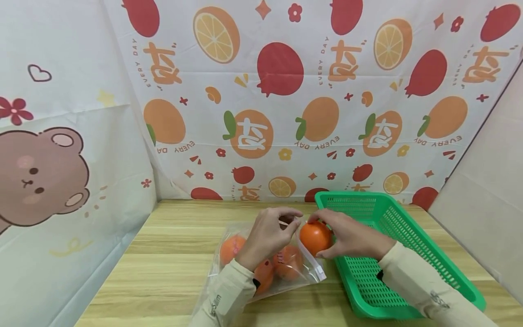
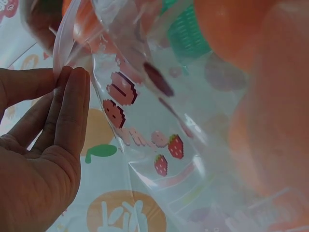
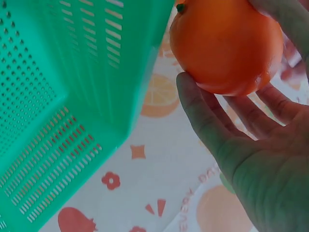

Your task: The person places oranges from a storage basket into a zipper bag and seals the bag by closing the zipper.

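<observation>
My right hand (image 1: pixel 347 234) grips an orange (image 1: pixel 315 238) between thumb and fingers, right at the mouth of a clear zip bag (image 1: pixel 282 288). In the right wrist view the same orange (image 3: pixel 227 46) shows a small green stem end. The edge of the bag's mouth (image 2: pixel 65 46) is pinched between the thumb and fingers of my left hand (image 2: pixel 48 116). Several oranges lie inside the bag, one of them (image 1: pixel 288 262) near the slider end. Strawberry prints and lettering mark the plastic. In the head view my left hand (image 1: pixel 269 234) partly covers the bag.
A green slotted basket (image 1: pixel 412 227) stands on the wooden table (image 1: pixel 135 268) to the right, under my right forearm. Behind the table hangs a fruit-printed cloth (image 1: pixel 282 150). A bear-printed sheet (image 1: pixel 110 150) covers the left side, and a pale wall (image 1: pixel 486 181) rises at the right.
</observation>
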{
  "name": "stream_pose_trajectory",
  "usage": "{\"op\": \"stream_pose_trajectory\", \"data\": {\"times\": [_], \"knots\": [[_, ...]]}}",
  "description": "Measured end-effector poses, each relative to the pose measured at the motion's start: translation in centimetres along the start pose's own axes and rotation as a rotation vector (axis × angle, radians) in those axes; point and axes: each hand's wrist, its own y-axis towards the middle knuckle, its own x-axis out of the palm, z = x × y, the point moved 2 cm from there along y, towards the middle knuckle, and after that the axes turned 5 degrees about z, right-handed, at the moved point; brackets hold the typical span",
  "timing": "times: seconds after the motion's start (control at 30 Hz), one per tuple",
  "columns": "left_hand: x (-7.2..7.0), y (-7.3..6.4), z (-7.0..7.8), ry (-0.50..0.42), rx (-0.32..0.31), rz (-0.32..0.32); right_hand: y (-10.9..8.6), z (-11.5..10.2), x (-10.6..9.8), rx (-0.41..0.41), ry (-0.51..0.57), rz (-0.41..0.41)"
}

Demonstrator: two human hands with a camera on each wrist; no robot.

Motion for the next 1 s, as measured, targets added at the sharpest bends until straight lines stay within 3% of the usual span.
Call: {"op": "stream_pose_trajectory", "data": {"times": [0.43,1.0], "knots": [[0.2,-0.1,0.2,-0.007,-0.017,-0.052,0.7,-0.1,2.3,0.054,-0.025,-0.042],[0.5,-0.1,0.3,-0.025,0.001,-0.071,1.0,0.2,3.8,0.040,-0.076,-0.039]]}}
